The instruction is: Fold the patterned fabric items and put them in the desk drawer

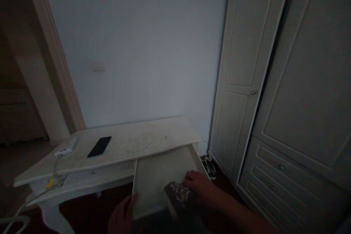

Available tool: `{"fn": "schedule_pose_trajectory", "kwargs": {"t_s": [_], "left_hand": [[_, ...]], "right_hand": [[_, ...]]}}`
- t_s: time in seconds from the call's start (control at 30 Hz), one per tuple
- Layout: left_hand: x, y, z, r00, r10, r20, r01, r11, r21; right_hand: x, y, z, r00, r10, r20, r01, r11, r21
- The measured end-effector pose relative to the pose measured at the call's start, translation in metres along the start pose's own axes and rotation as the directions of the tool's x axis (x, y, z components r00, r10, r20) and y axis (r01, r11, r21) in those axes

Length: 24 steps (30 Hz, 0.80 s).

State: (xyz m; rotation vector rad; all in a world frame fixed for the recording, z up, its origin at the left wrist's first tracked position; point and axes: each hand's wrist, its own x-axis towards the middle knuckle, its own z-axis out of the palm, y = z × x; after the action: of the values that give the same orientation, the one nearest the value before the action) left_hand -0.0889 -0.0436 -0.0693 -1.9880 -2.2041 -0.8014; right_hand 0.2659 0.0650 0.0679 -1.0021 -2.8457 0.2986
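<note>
A white desk [131,140] stands against the wall with its right drawer [153,175] pulled out. My left hand [122,217] grips the drawer's front left corner with its fingers curled over the edge. My right hand [201,190] reaches inside the drawer and presses on a dark patterned cloth [179,197] lying at the drawer's front right. The rest of the drawer's bottom is bare.
A black phone [99,146] and a white power bank [67,146] with a cable lie on the desk top at the left. A tall white wardrobe [274,91] fills the right side. Shoes [210,166] sit on the floor between desk and wardrobe. A doorway opens at the left.
</note>
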Motion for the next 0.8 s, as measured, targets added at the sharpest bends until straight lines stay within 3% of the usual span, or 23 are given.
{"fn": "schedule_pose_trajectory", "kwargs": {"t_s": [0.07,0.13,0.17,0.27,0.33,0.4,0.47,0.53,0.6,0.63,0.67,0.7,0.73,0.8], "left_hand": [[0.012,0.029,-0.008,0.970,0.134,0.202,-0.149,0.987,0.062],[0.027,0.064,-0.017,0.862,0.177,0.474,-0.225,0.973,0.045],[0.034,0.080,-0.020,0.820,0.155,0.551,-0.225,0.972,0.063],[0.046,0.108,-0.027,0.754,0.181,0.631,-0.274,0.960,0.053],[0.048,0.111,-0.027,0.749,0.216,0.626,-0.298,0.954,0.027],[0.047,0.107,-0.026,0.755,0.228,0.615,-0.301,0.953,0.017],[0.046,0.103,-0.025,0.757,0.215,0.617,-0.293,0.956,0.026],[0.048,0.104,-0.025,0.756,0.201,0.623,-0.283,0.959,0.033],[0.051,0.108,-0.028,0.767,0.197,0.610,-0.274,0.961,0.034],[0.054,0.110,-0.030,0.778,0.199,0.596,-0.271,0.962,0.033],[0.058,0.112,-0.033,0.787,0.198,0.584,-0.268,0.963,0.035],[0.062,0.114,-0.035,0.795,0.197,0.574,-0.267,0.963,0.039],[0.066,0.116,-0.037,0.798,0.197,0.569,-0.269,0.962,0.044],[0.075,0.117,-0.041,0.800,0.202,0.565,-0.277,0.960,0.048]], "right_hand": [[-0.023,0.021,0.021,0.998,0.036,-0.056,-0.037,0.999,-0.019],[-0.032,0.034,0.046,0.997,0.056,-0.052,-0.058,0.997,-0.051],[-0.033,0.038,0.057,0.997,0.068,-0.047,-0.071,0.996,-0.062],[-0.028,0.041,0.075,0.995,0.079,-0.064,-0.081,0.996,-0.028],[-0.027,0.039,0.074,0.988,0.088,-0.124,-0.077,0.993,0.090],[-0.032,0.036,0.065,0.949,0.169,-0.264,-0.081,0.946,0.314],[-0.038,0.039,0.052,0.835,0.354,-0.421,-0.044,0.805,0.591],[-0.047,0.048,0.036,0.621,0.608,-0.494,0.019,0.618,0.786],[-0.058,0.064,0.021,0.378,0.813,-0.442,0.062,0.455,0.888],[-0.064,0.073,0.016,0.283,0.879,-0.384,0.073,0.379,0.923],[-0.071,0.082,0.012,0.224,0.923,-0.314,0.091,0.301,0.949],[-0.078,0.090,0.010,0.205,0.949,-0.240,0.116,0.220,0.969],[-0.085,0.097,0.011,0.218,0.962,-0.166,0.143,0.137,0.980],[-0.092,0.105,0.017,0.303,0.952,-0.037,0.189,-0.022,0.982]]}}
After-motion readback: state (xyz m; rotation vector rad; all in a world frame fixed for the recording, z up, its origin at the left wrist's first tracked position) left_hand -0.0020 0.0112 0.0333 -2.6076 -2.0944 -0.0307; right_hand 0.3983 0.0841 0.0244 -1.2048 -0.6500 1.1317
